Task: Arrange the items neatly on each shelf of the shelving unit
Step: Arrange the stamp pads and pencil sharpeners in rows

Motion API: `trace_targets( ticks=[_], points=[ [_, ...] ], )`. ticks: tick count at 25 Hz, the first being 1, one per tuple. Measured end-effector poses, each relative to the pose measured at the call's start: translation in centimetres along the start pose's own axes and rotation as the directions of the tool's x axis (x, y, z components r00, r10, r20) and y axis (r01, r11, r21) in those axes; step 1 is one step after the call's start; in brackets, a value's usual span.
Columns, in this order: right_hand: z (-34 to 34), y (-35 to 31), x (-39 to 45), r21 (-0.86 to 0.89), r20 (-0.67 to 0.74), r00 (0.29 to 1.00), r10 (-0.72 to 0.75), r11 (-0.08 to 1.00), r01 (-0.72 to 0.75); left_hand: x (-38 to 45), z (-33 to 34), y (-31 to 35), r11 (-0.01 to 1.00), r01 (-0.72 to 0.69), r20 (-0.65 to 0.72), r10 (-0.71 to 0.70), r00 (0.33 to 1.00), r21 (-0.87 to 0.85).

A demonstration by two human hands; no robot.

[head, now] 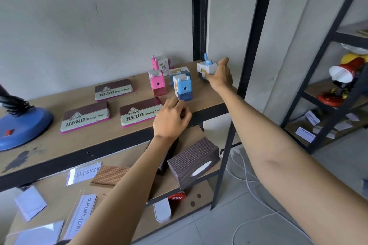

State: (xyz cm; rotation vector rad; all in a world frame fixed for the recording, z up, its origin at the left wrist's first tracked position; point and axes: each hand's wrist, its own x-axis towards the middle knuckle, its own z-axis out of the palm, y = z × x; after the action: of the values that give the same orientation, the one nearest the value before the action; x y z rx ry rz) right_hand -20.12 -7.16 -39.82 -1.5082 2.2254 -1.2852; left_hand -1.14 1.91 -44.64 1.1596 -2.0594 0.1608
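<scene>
My right hand [221,74] grips a white and blue pencil sharpener [206,68] with a blue crank, near the right back corner of the wooden shelf [89,137]. Beside it stand a blue sharpener [184,87], a pink one [158,83], another pink one [160,63] further back, and a white-yellow one [180,71] lying behind the blue one. My left hand [172,119] hovers at the shelf's front edge with loosely curled fingers, holding nothing, beside the nearest of three HERO stamp pads [139,112], [85,116], [114,89].
A blue lamp base [22,125] stands at the shelf's left end. The lower shelf holds a brown tissue box [194,162], paper name signs [83,173] and a woven mat [109,175]. Black uprights [253,45] frame the unit. A second rack with a red lamp [342,73] stands right.
</scene>
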Motion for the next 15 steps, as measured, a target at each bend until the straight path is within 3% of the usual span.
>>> trace_targets(
  ticks=[5, 10, 15],
  points=[
    [-0.4, -1.9, 1.2, -0.128, -0.03, 0.997, -0.075, 0.989, 0.071, 0.0, 0.2, -0.1, 0.999, -0.032, -0.018, 0.032, 0.999, 0.037],
    [-0.4, -4.5, 3.2, -0.316, 0.089, 0.979, -0.181, 0.927, 0.2, 0.1, 0.4, -0.2, 0.996, -0.044, -0.035, 0.047, 0.998, 0.072],
    [-0.4, -6.0, 5.1, -0.421, 0.187, 0.964, -0.19, 0.871, 0.253, 0.1, 0.6, -0.2, 0.996, -0.049, -0.045, 0.053, 0.998, 0.077]
  ],
)
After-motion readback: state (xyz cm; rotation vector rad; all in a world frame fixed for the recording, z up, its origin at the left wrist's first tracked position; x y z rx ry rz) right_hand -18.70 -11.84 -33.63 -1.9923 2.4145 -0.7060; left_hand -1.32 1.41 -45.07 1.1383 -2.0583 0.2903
